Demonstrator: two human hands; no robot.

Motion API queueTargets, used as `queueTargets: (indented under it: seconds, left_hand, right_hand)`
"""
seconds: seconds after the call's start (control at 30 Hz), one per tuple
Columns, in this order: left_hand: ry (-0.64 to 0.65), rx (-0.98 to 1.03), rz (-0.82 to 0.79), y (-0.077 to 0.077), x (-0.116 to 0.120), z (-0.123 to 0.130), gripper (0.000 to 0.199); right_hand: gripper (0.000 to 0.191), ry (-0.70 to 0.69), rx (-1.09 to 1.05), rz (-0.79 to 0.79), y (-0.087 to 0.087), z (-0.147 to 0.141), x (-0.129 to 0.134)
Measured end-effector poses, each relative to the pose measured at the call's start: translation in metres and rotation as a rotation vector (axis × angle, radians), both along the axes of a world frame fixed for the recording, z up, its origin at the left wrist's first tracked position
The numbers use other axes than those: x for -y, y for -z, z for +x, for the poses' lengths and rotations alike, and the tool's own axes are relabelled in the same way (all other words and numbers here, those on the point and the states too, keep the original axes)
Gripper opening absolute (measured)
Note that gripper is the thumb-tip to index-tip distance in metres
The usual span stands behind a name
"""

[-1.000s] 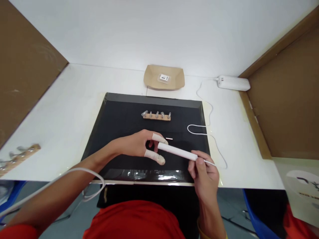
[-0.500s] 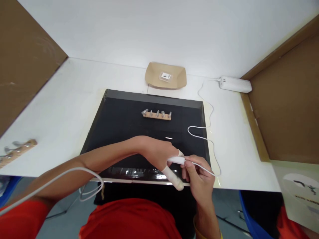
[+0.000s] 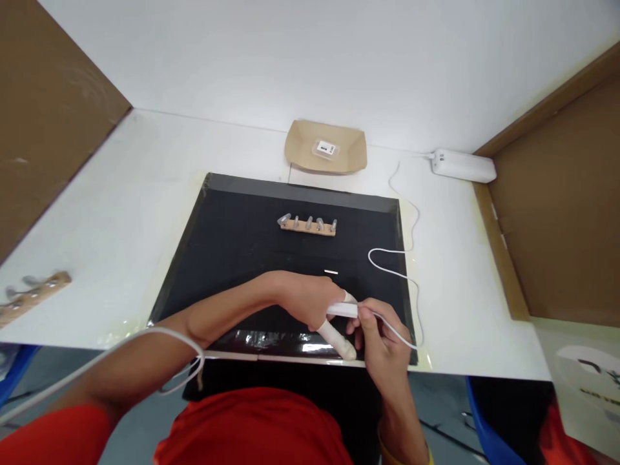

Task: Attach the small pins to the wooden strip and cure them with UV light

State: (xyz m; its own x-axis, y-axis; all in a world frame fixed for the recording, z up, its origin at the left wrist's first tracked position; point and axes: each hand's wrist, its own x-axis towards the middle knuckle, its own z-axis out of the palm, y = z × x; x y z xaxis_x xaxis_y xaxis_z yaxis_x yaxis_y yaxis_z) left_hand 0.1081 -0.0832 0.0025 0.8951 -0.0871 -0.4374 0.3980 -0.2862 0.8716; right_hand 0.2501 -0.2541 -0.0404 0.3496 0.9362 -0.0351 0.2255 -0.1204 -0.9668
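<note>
I have the right hand (image 3: 385, 342) pinched at the cable end of the white stick (image 3: 343, 310), thumb meeting fingers. The left hand (image 3: 307, 298) covers the stick's far part, its white-wrapped thumb (image 3: 338, 340) spread away from it; how its hidden fingers close I cannot tell. Just beyond the left fingers, a small white strip (image 3: 330, 272) (easily missed from my seat) lies on the black mat (image 3: 232, 245). Farther beyond them sits the peg rack (image 3: 309, 226).
</note>
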Motion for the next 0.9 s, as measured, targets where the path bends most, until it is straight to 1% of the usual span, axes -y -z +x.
queueTargets:
  seconds: [0.13,0.27,0.43,0.57,0.63,0.7,0.8,0.83,0.9]
  left_hand:
    - [-0.02,0.03,-0.006,0.002,0.0,0.0,0.061]
    - [-0.042,0.023,-0.058,0.006,-0.001,0.0,0.074]
    - [-0.073,0.047,-0.065,0.01,-0.003,0.0,0.097]
    - [-0.134,0.056,-0.086,0.012,-0.003,0.001,0.109]
    - [-0.153,0.043,-0.1,0.013,-0.002,0.001,0.111]
    - [-0.143,0.045,-0.12,0.013,-0.003,0.001,0.107]
    - [-0.142,0.042,-0.155,0.011,-0.005,0.0,0.107]
    - [-0.135,0.039,-0.169,0.01,-0.005,0.0,0.107]
    - [-0.109,0.039,-0.186,0.009,-0.006,0.0,0.104]
  right_hand:
    - [0.027,0.026,0.021,0.036,-0.002,-0.001,-0.003]
    - [0.024,0.049,0.049,0.079,0.0,-0.003,-0.005]
    - [0.02,0.093,0.092,0.072,0.006,-0.001,-0.003]
    - [0.018,0.089,0.123,0.056,0.007,0.0,0.0]
    - [0.018,0.078,0.102,0.053,0.006,-0.001,0.0]
    - [0.019,0.066,0.057,0.053,0.004,-0.001,-0.001]
    - [0.019,0.117,-0.033,0.06,-0.001,0.005,-0.004]
    - [0.019,0.135,-0.039,0.053,-0.003,0.007,-0.005]
    - [0.02,0.127,0.001,0.027,-0.007,0.012,-0.006]
